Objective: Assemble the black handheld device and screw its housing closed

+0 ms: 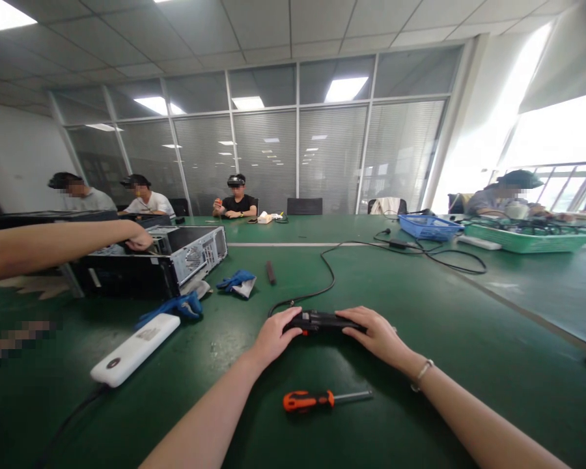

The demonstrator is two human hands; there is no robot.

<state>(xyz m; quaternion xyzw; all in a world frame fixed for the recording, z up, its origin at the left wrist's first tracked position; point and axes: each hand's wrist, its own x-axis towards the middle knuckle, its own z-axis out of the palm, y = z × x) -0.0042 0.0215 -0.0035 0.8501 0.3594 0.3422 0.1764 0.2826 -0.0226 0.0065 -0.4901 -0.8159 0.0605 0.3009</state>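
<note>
A long, narrow black corded device (325, 320) with a small red part near its left end lies between my hands on the green table. My left hand (279, 333) is closed around its left end, thumb toward me. At the other end, my right hand (374, 333) grips it, with fingers over the top. Its underside and the parts beneath my fingers are hidden. From the left end a black cord (329, 273) curves away across the table. Nearer to me, an orange and black screwdriver (308, 400) lies with its shaft pointing right.
Left stand an open computer case (176, 264), with another person's hand (139, 236) in it, a white power bank-like block (135, 350) and blue gloves (237, 281). A brown strip (271, 273) lies ahead. Blue (430, 228) and green baskets (532, 242) stand right. Several people sit around.
</note>
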